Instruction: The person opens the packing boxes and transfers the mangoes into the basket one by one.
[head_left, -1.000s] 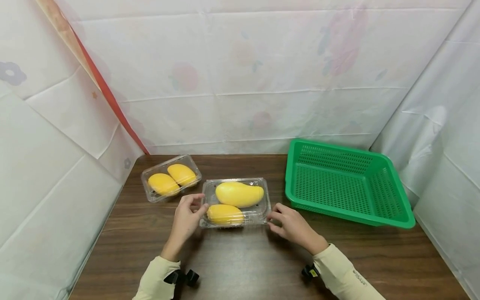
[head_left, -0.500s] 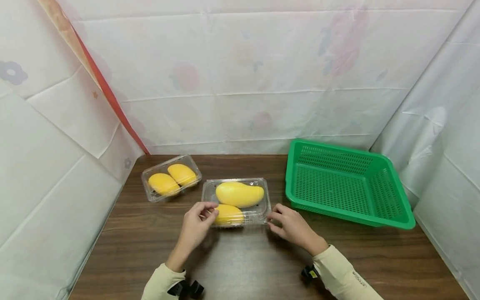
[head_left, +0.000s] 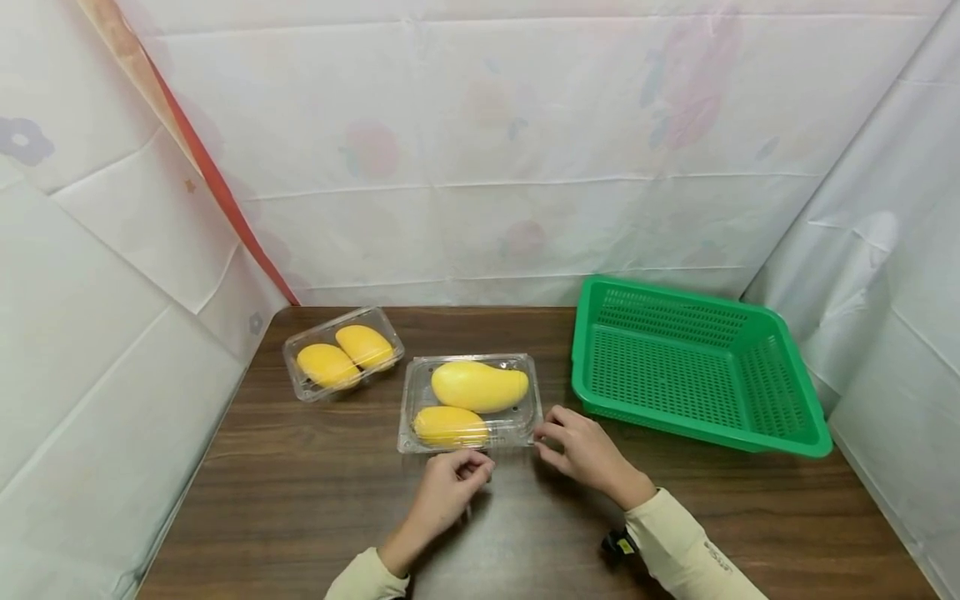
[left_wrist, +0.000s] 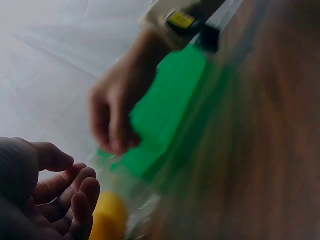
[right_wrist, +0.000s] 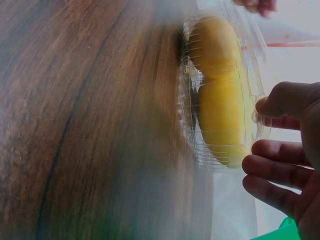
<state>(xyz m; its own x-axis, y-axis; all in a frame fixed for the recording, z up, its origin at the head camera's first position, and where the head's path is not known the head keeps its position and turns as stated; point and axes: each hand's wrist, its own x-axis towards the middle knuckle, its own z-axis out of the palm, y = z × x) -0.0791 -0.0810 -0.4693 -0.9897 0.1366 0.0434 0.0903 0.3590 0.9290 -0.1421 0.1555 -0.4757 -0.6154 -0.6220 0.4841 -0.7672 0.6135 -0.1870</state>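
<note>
A clear plastic clamshell box (head_left: 513, 435) lies on the table with two yellow mangoes (head_left: 478, 387) inside. My right hand (head_left: 583, 457) is at its near right corner; in the right wrist view the thumb and index finger pinch the rim of the box (right_wrist: 255, 117), the other fingers spread beside it. In front of the box's near edge is my left hand (head_left: 442, 493), apart from it, fingers loosely bent toward the thumb and nothing between them. The left wrist view is blurred, with the left hand (left_wrist: 55, 192) low at the left.
A second clear box (head_left: 300, 385) with two mangoes stands at the back left. The green plastic basket (head_left: 806, 400) is at the back right, beyond my right hand. White printed cloth (head_left: 480, 150) hangs behind the wooden table (head_left: 285, 483).
My left hand has moved from the box's left side, across its near left part, to the right and toward me. The right hand keeps its place at the corner.
</note>
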